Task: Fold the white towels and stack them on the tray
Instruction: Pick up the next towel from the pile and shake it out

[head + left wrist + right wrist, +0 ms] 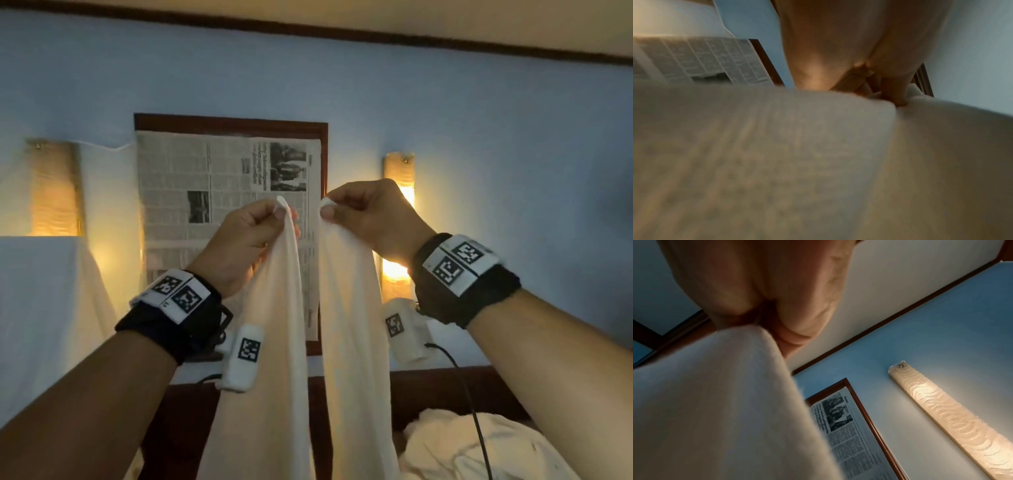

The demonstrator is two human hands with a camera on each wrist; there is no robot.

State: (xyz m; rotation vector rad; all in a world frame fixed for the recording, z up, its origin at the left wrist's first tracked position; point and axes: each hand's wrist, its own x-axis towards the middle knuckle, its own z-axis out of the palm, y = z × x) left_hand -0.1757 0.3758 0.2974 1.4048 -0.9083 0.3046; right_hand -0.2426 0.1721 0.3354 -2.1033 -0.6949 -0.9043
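Observation:
A white towel (281, 342) hangs lengthwise in front of me, held up by its two top corners. My left hand (274, 214) pinches the left corner, and my right hand (330, 209) pinches the right corner a short gap away. Both hands are raised to about the height of the framed newspaper. The towel (797, 154) fills the lower part of the left wrist view, under my left hand (859, 68). In the right wrist view the towel (715, 402) drapes down from my right hand (764, 293). No tray is in view.
A framed newspaper (226, 192) hangs on the blue wall straight ahead, with a lit wall lamp (399, 219) to its right and another lamp (54, 188) to its left. More crumpled white cloth (472, 445) lies at the lower right. A black cable (472, 404) runs down from my right wrist.

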